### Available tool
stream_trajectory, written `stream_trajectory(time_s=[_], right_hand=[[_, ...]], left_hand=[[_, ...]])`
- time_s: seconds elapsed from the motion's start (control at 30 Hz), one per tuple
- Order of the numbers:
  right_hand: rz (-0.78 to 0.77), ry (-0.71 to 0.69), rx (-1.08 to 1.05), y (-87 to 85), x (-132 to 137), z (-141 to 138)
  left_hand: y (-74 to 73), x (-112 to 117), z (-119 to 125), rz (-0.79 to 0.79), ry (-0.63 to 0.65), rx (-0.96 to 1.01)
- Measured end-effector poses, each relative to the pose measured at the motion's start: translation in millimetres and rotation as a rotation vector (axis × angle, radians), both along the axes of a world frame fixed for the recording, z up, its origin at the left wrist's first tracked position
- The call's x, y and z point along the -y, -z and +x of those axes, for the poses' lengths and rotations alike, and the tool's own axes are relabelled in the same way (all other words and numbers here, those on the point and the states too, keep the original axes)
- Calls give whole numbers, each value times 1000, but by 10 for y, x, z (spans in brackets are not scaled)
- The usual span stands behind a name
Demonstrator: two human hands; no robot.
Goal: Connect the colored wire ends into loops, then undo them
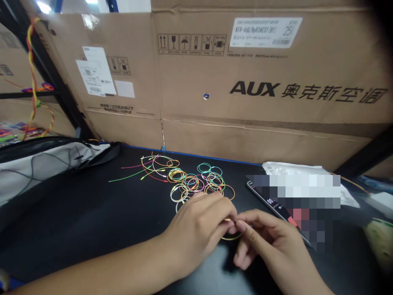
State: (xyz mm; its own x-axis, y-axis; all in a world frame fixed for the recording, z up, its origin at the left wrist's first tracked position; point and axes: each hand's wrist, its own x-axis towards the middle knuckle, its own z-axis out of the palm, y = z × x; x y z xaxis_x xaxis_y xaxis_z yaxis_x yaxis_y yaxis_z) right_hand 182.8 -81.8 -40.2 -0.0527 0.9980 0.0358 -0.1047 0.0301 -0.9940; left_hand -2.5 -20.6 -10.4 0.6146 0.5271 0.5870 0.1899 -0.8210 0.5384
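"What have the hands got?"

"The left hand and right hand pinch a yellow wire loop between their fingertips, over the black worktop."

"What's around them?"

"Coloured wire loops lie just beyond, a phone lies right, and an AUX carton stands behind."

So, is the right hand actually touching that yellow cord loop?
Touching. The head view shows the right hand with its fingertips pressed onto the yellow cord loop.
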Motion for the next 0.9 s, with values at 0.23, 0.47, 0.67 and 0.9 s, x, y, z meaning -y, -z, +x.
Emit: stream_trajectory(time_s=[0.23, 0.47, 0.67, 0.9], right_hand=[[-82, -59, -19, 23, -44, 20], [430, -37, 446, -72, 70, 60], [562, -30, 468, -51, 101, 69], [62, 66, 102, -59, 111, -47]], left_hand=[[-9, -17, 5, -21, 10, -25], [-67, -148, 13, -1103, 193, 119], [-124, -85, -40, -933, 154, 48], [-91, 81, -57, 205, 1, -90]])
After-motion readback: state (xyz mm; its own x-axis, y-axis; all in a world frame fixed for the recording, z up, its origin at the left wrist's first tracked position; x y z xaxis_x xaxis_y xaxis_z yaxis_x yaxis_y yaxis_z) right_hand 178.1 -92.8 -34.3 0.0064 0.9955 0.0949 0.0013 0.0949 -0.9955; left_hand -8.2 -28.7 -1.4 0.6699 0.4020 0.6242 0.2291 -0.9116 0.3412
